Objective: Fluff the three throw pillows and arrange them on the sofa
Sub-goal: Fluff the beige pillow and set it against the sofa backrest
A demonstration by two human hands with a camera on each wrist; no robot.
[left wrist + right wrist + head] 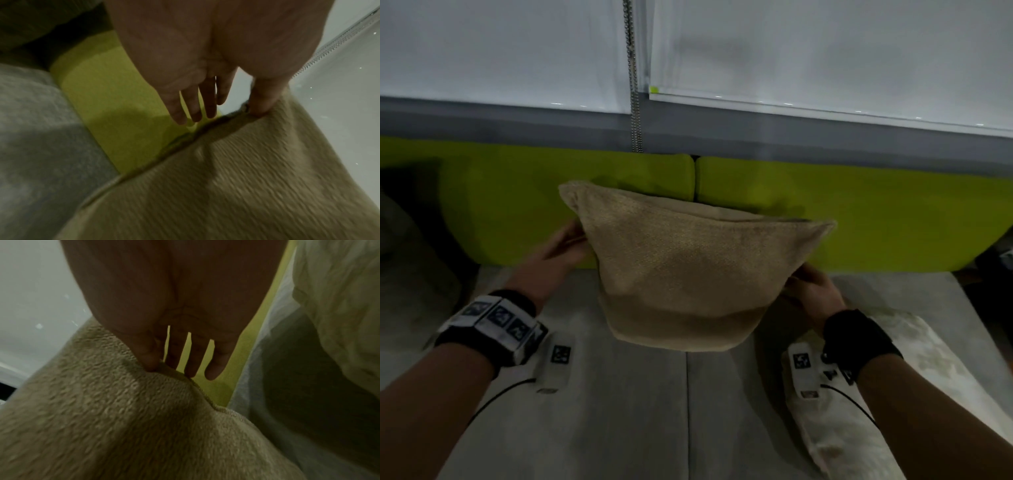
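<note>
A tan knitted pillow is up between my two hands, above the grey sofa seat and in front of the green back cushions. My left hand is at its left edge. In the left wrist view the fingers lie straight past the seam of the tan pillow, and only the thumb presses its corner. My right hand holds the right edge. The thumb dents the tan pillow, and the fingers run behind its edge. A white pillow lies on the seat at the right.
White roller blinds with a bead chain hang behind the sofa. A dark cushion or armrest sits at the far left. The seat seam runs down the middle below the tan pillow.
</note>
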